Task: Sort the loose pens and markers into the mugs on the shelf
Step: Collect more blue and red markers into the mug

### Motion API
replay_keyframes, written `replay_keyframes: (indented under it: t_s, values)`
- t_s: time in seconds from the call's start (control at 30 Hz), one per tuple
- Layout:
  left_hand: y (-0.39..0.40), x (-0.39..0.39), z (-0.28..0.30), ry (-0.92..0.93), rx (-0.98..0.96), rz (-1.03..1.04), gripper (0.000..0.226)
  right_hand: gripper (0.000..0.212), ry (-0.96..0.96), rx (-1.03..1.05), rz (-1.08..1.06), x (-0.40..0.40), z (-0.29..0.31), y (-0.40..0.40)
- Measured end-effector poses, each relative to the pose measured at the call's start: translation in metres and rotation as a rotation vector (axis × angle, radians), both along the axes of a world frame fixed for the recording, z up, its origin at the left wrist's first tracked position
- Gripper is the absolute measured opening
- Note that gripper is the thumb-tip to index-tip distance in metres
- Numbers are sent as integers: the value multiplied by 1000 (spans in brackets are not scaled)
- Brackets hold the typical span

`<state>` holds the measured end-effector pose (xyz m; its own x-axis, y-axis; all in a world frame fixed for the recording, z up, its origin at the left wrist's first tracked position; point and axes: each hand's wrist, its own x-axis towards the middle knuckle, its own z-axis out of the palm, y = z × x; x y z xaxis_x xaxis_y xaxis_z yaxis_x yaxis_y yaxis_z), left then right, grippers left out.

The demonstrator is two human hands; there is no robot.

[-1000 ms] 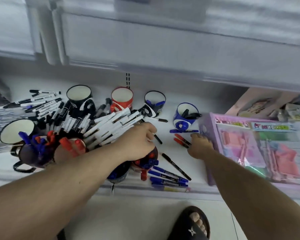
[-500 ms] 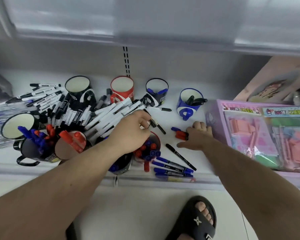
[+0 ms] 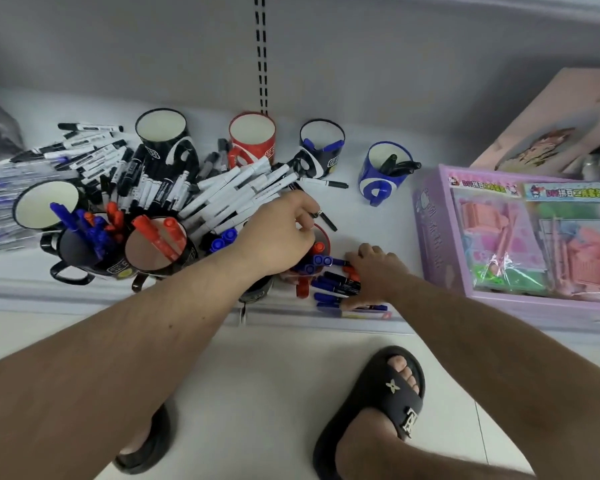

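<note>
Left hand (image 3: 278, 233) hangs over the low white shelf (image 3: 378, 223), fingers curled tight round a fanned bundle of white-barrelled markers (image 3: 232, 192) that spreads up and left. Right hand (image 3: 374, 275) lies palm-down near the shelf's front lip, fingers bent onto a loose cluster of blue-capped and red-capped pens (image 3: 333, 282); whether they pinch one, cannot tell. Behind stand a red mug (image 3: 253, 140) and a blue mug holding black markers (image 3: 385, 168). Purple boxed craft kit (image 3: 520, 233) at right.
</note>
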<state>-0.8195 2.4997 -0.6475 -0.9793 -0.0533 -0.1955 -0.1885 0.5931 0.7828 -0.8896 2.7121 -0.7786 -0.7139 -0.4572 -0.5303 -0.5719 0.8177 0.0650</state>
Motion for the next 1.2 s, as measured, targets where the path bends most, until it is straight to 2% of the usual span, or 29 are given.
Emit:
replay_keyframes:
  t_s: [0.27,0.43,0.53,0.63,0.97,1.07,1.13,1.2]
  values:
    - [-5,2,-5,-27,4,16,34,94,2,7,21,-3,3,-7]
    - [-2,5,-6,-45,-6,0,35,94,0,-1,53,7,-1,-14]
    - [0,7,-6,-51,-45,-10,34,81,-9,-16,125,6,0,-19]
    - [-3,7,-7,-46,-81,-14,33,65,-18,-57,72,7,0,-16]
    - [-11,8,-11,-67,-90,33,27,92,13,-110,-23,14,-13,-16]
    - [-9,8,-7,-112,-190,-33,19,83,8,-109,51,11,-8,-25]
    - [-8,6,0,-181,-352,-128,13,75,-5,-102,120,8,-6,-29]
    - [-8,4,6,-237,-492,-201,16,74,-26,-110,141,8,-9,-26]
